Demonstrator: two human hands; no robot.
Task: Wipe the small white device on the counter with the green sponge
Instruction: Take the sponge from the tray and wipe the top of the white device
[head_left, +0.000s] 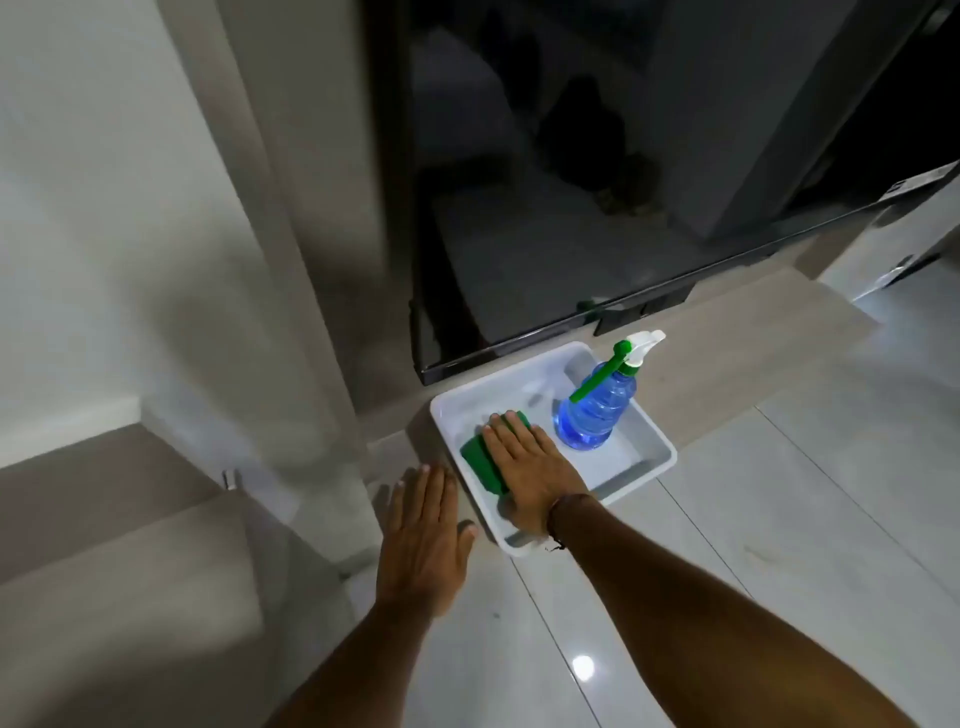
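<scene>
A green sponge (482, 458) lies inside a white tray (655, 439) on the tiled floor. My right hand (530, 467) rests flat on top of the sponge, fingers together and stretched out, covering most of it. My left hand (423, 535) hovers open just left of the tray, palm down, fingers extended, holding nothing. No small white device is in view.
A blue spray bottle (597, 410) with a green and white trigger stands in the tray's right half. A large black screen (571, 182) leans right behind the tray. A pale wall and a step (130, 519) lie to the left.
</scene>
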